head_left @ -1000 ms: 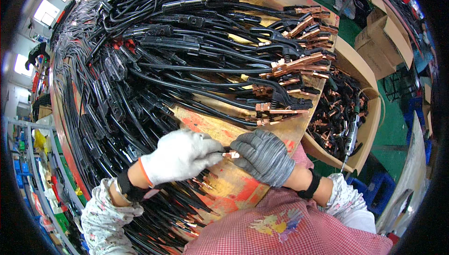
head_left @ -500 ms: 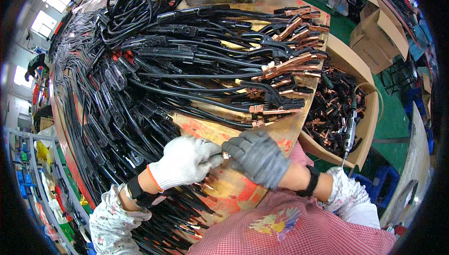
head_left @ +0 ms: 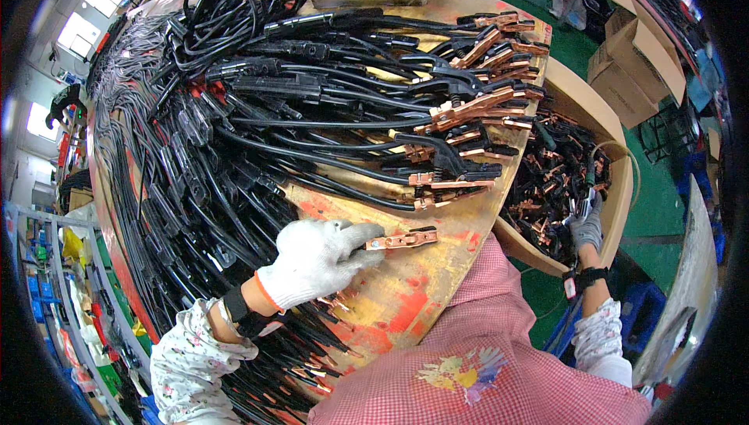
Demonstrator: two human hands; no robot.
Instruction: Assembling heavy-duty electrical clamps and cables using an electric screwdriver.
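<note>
Left hand, in a white knit glove, is closed around the black-handled end of a copper clamp, which lies nearly flat on the bare, paint-stained part of the wooden table, copper jaws pointing right. The clamp sits just below the rows of finished cable assemblies: black cables with copper clamps at their ends, spread across most of the table top. More black cables hang over the table's left edge beside the left forearm.

Right hand, in a grey glove, is well apart from the left, reaching down into the open wooden box at the table's right side. The box holds a heap of loose clamps. The fingers are curled among the parts; whether they grip one cannot be told at this size.

Cardboard cartons stand on the green floor beyond the box
</note>
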